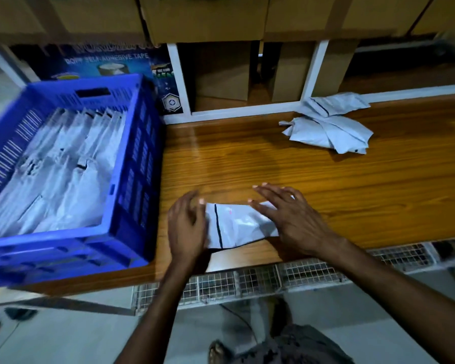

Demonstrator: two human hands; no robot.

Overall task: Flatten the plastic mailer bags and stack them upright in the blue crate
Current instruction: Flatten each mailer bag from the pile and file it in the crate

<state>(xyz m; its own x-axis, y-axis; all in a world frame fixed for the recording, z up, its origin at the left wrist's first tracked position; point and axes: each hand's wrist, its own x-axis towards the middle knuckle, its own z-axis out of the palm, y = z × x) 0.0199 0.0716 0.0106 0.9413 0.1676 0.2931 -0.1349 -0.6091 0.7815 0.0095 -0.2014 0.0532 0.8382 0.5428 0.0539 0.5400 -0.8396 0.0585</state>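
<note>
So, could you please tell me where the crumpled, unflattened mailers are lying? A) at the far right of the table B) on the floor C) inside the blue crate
A: the crumpled mailers lie on the wooden table, far right, by the white shelf frame.

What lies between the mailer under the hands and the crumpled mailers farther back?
Only bare wooden tabletop lies there, as the head view shows.

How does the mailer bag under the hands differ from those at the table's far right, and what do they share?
The near bag lies almost flat; the far bags are crumpled. The near bag lies under the left hand and right hand; the far bags lie untouched. Both are pale grey plastic.
</note>
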